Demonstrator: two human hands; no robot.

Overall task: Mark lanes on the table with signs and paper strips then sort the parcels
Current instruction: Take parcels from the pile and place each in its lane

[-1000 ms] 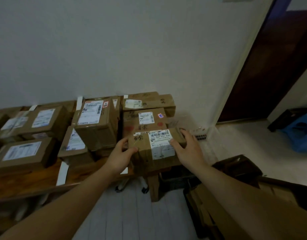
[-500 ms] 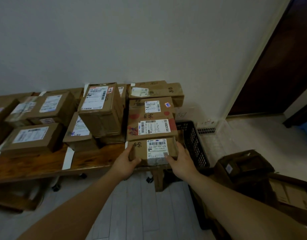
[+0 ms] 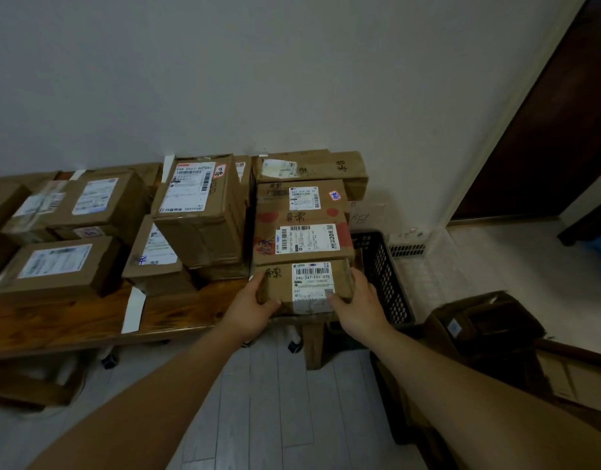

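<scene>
Both hands on the small parcel (image 3: 306, 286) at the table's (image 3: 72, 317) front right edge: left hand (image 3: 250, 308) fingers curled round its left end, right hand (image 3: 358, 305) wrapped on its right end. It touches the larger parcel (image 3: 302, 237) behind; paper strip (image 3: 133, 310) lies well left, black crate (image 3: 384, 273) just right.
</scene>
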